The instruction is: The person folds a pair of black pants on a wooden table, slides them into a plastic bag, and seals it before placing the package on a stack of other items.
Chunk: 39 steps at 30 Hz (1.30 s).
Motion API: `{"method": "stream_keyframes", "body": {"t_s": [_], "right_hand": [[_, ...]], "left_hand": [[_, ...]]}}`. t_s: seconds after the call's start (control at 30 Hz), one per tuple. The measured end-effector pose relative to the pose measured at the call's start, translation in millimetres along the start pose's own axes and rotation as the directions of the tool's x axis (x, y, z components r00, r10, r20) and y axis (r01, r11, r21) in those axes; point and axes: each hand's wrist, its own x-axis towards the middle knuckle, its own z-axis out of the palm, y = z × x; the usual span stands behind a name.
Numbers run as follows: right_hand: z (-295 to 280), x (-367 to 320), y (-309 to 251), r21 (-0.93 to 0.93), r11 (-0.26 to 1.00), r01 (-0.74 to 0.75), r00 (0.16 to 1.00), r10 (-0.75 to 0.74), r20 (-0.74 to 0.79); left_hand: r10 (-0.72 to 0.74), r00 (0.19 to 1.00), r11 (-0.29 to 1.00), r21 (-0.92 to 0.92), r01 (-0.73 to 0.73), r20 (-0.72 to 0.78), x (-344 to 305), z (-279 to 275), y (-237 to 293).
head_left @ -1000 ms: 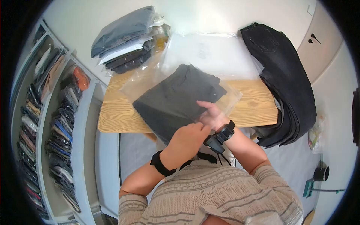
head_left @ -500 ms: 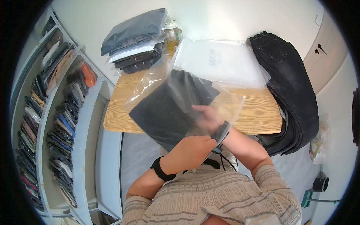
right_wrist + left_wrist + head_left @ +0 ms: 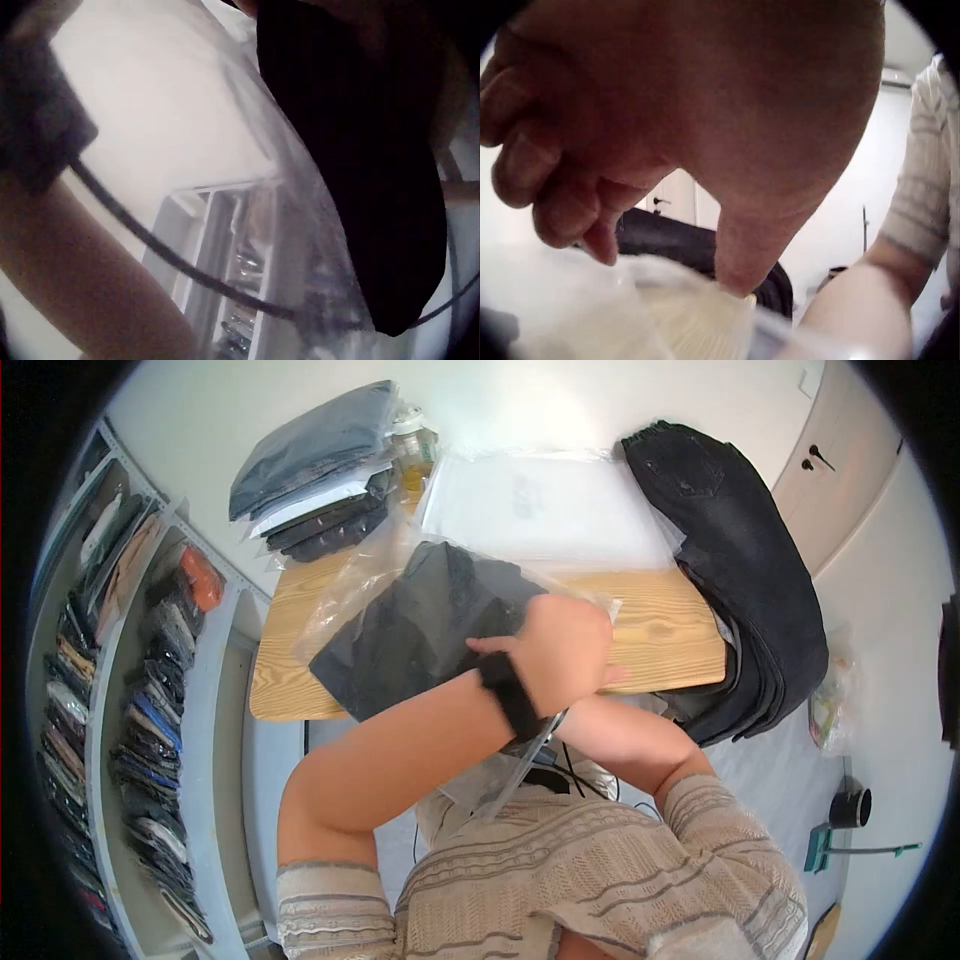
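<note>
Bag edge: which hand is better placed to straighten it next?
Left, probably: the left hand is uppermost, near the edge of the plastic bag; the right hand is mostly hidden beneath it.

Dark cable (image 3: 165, 252) before pale shelving (image 3: 213, 236)

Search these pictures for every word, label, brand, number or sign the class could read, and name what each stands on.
No text can be read anywhere.
Stack of clear bags: a faint mark, too blurred to read.
Bagged dark garment: no readable text.
Jar: no readable label.
Packets on the shelves: too small to read.
</note>
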Motion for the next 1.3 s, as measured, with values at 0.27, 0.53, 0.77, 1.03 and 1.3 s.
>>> {"method": "stream_keyframes", "body": {"t_s": [0.27, 0.53, 0.77, 1.03, 1.3], "right_hand": [[52, -9, -52, -0.046, 0.916, -0.398, 0.873, 0.363, -0.327], [36, 14, -30, 0.368, 0.850, -0.377, 0.881, 0.452, -0.141], [-44, 30, -32, 0.358, 0.926, -0.122, 0.920, 0.240, -0.308], [-27, -11, -57, 0.434, 0.841, -0.323, 0.937, 0.348, 0.025], [-11, 11, -39, 0.430, 0.889, -0.160, 0.960, 0.242, -0.143]], "left_hand": [[0.091, 0.985, 0.987, 0.120, -0.110, 0.148, 15, 33, 2], [0.408, 0.913, 0.890, -0.224, -0.396, 0.004, 4, 25, 30], [0.408, 0.901, 0.805, -0.407, -0.432, -0.150, -33, 26, 23], [-0.592, 0.805, 0.616, -0.666, 0.420, -0.039, -175, 64, -44], [-0.301, 0.845, 0.155, -0.852, 0.500, 0.441, -191, 110, -31]]}}
